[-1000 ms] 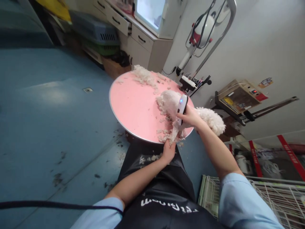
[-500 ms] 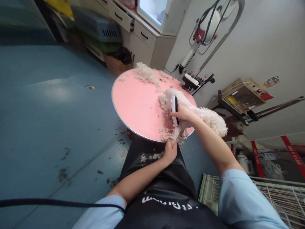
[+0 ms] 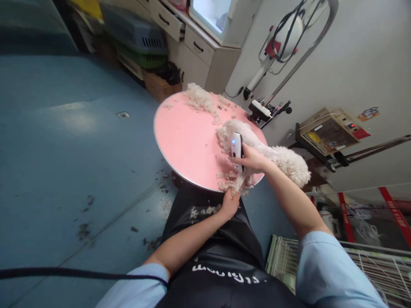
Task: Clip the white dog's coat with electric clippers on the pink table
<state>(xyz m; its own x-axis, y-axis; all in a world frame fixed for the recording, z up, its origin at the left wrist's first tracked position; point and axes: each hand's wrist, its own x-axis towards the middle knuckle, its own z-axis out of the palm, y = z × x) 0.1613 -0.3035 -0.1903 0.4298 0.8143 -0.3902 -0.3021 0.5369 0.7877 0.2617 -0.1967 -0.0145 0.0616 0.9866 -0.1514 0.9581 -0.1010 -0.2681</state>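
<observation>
A white curly-coated dog (image 3: 290,164) is on the round pink table (image 3: 183,141), its back clipped short and its coat fuller at the right end. My right hand (image 3: 252,157) is closed around a white and black hair clipper (image 3: 237,147) with a blue light, held against the dog's side. At the table's near edge, my left hand (image 3: 230,202) grips the dog's leg (image 3: 236,184), which is still woolly at its end. Loose clipped fur (image 3: 201,98) lies at the table's far side, and more is scattered around the leg.
A pole-mounted dryer (image 3: 285,36) and a tool holder (image 3: 260,110) stand behind the table. White drawers (image 3: 199,47) and a pet carrier (image 3: 141,42) are at the back. A wire cage (image 3: 369,265) sits at lower right. Dark fur tufts (image 3: 84,231) dot the blue floor.
The clipper has turned slightly, showing more of its white face, and moved a little downward with my right hand. My left hand keeps its hold on the leg. The view has shifted slightly.
</observation>
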